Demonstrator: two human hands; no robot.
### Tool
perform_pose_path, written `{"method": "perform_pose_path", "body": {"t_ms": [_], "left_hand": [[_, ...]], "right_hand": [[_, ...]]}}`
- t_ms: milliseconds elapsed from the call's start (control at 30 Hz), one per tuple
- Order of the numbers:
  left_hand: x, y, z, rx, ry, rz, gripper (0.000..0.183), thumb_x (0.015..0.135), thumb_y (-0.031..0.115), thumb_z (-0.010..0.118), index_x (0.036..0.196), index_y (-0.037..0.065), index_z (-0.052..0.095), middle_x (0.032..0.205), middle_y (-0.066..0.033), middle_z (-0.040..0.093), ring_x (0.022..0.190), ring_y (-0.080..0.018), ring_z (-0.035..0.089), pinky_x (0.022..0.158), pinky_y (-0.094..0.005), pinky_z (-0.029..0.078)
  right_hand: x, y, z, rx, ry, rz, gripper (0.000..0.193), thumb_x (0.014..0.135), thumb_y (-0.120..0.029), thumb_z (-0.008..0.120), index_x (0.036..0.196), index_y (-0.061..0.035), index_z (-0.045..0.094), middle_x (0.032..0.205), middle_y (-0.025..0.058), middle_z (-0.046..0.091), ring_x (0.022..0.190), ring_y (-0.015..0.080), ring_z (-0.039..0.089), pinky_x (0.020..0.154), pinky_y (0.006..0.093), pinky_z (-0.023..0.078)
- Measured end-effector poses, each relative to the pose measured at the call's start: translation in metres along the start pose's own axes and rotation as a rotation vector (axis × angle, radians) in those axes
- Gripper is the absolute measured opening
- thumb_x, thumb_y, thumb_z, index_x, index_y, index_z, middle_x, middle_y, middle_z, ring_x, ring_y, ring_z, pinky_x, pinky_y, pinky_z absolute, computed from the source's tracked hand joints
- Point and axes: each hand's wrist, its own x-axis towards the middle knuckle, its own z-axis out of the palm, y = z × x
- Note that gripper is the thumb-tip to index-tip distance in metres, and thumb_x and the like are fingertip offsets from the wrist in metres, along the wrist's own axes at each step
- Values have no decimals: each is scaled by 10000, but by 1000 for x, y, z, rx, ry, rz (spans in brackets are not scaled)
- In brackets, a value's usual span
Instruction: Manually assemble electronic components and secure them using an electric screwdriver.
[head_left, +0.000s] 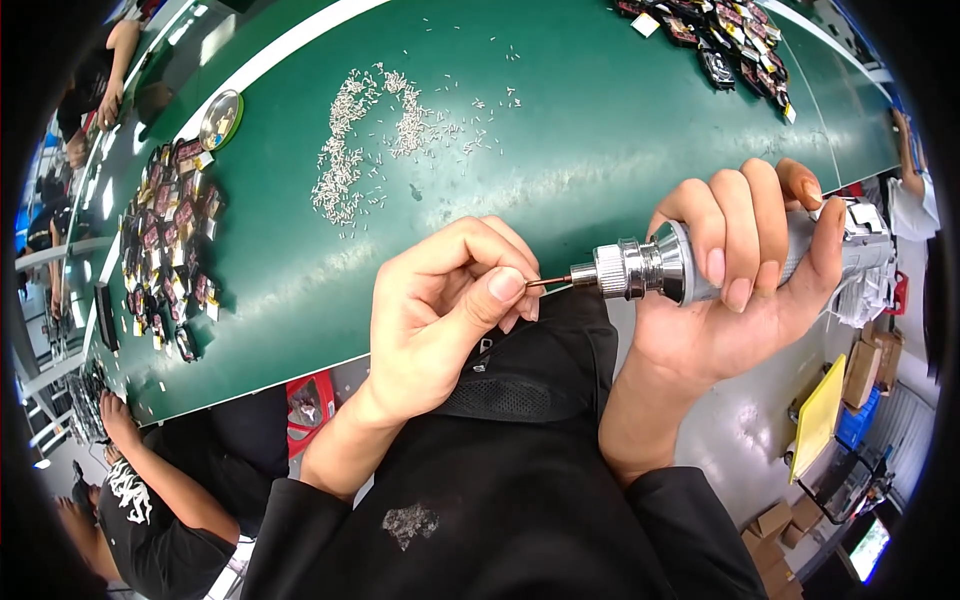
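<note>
My right hand (740,260) is wrapped round a silver electric screwdriver (630,270), held sideways with its bit pointing left. The thin, copper-coloured bit (555,281) reaches to the fingertips of my left hand (440,310). Thumb and forefinger of that hand are pinched together at the bit's tip. Whatever sits between them, if anything, is too small and covered to make out. Beyond my hands, a loose heap of small silver screws (345,150) is spread over the green tabletop (270,290).
Piles of small black devices with white tags lie at the left (170,240) and far right (720,40). A round tin (221,120) stands by the left pile. Co-workers sit along the left, one in a black shirt (160,530). Right of me are a yellow board (818,418) and cardboard boxes (870,365).
</note>
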Motion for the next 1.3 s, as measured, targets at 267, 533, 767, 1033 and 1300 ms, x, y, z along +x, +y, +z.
{"method": "perform_pose_path", "body": {"t_ms": [267,533,767,1033,1300], "left_hand": [[5,-2,2,-22,-36,43,203,936,149,567,879,-44,535,785,-129,539,649,-159,521,552,-249,422],[6,7,0,555,-42,175,59,852,-13,596,811,-46,569,761,-118,571,626,-148,502,547,-254,394],[16,0,7,772,-34,281,108,739,-106,620,763,-29,547,680,-108,522,566,-235,502,507,-308,398],[23,4,11,821,-54,201,35,821,-55,591,855,-46,596,763,-110,586,636,-206,554,573,-290,429],[137,77,-127,1719,325,301,262,859,135,636,1060,-32,610,943,-176,644,846,-268,632,719,-328,490]], "right_hand": [[3,-4,-3,26,32,-3,193,945,-213,522,912,-22,528,534,-32,370,419,77,357,473,241,353],[3,-8,-6,-126,-96,50,238,968,-247,468,934,-24,543,526,-25,386,408,80,358,459,245,348],[5,-11,-17,-253,-116,25,250,977,-249,442,940,-29,554,522,-25,381,411,79,360,462,246,354],[12,-11,-27,-177,-14,21,228,979,-232,444,930,-31,539,523,-34,359,414,73,346,462,249,346],[6,-22,-39,-168,302,-113,176,986,-225,417,903,-75,455,504,-32,316,375,74,282,404,238,316]]}}
